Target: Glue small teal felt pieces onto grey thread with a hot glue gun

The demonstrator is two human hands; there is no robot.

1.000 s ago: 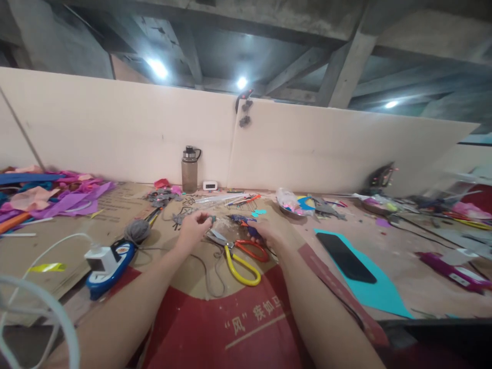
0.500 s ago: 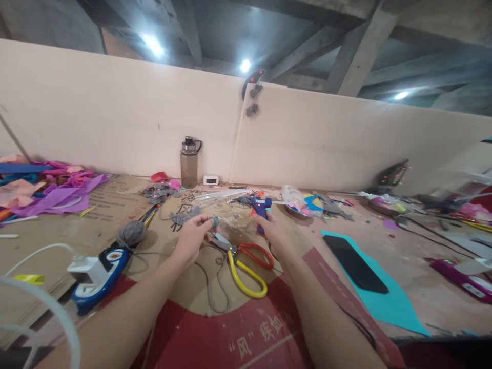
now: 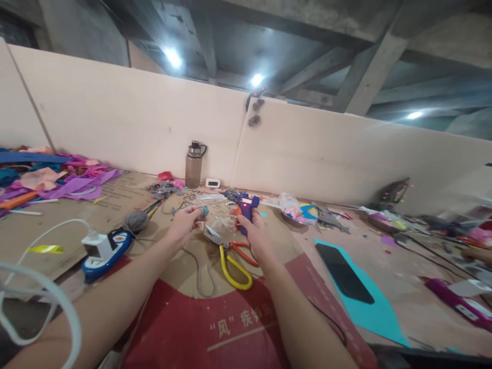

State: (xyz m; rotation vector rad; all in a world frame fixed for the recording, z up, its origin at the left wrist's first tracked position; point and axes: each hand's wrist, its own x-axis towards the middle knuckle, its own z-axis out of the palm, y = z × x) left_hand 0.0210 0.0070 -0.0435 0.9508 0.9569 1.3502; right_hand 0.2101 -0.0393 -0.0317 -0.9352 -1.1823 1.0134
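Forward over the cardboard, the left hand has its thumb and fingertips pinched on a small teal piece, too small and blurred to tell its form. Across from it, the right hand is wrapped round the grip of a dark blue plastic glue gun, whose nozzle end points toward the left hand's side; the two hands are apart. Between and nearer the wearer lies a pair of metal scissors with one yellow and one orange-red looped handle, blades toward the left hand. Loose grey yarn curls beside them, on a large tan and red printed cardboard sheet.

Farther left, a grey ball of yarn sits by the far end of a blue and white power strip, which has a white plug adapter on it. Beyond is a heap of purple, pink, blue and peach scraps. Near the pale partition, grey cut-out pieces lie near an upright translucent brown bottle and a small white digital clock.

To the right, past a dish holding a clear plastic bag, a black phone rests on a turquoise sheet; a magenta power strip lies well apart, by the right edge.
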